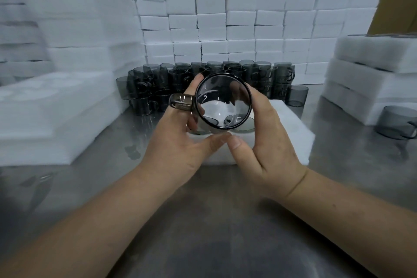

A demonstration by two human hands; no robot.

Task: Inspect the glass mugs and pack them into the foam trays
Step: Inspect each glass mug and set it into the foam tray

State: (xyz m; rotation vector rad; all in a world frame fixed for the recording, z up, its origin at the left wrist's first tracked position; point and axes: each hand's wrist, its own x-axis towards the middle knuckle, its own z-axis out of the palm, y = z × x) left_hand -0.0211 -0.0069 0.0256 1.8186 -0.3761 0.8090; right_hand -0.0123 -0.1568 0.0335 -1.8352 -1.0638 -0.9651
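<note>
The counter [203, 221] carries a foam tray [291, 140]. Above the tray the left hand [180, 142] and right hand [266, 140] both grip one smoky glass mug [223, 101], its mouth facing the camera. I judge this is the inspection step. Next, it needs lowering into a free pocket.

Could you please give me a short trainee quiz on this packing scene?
1. True or false: both the left hand and the right hand hold the glass mug.
2. Its handle points toward: A the left hand; B the right hand; C straight down.
3. What white thing lies on the steel table below the hands?
Key: 1 true; 2 A; 3 the foam tray.
</note>
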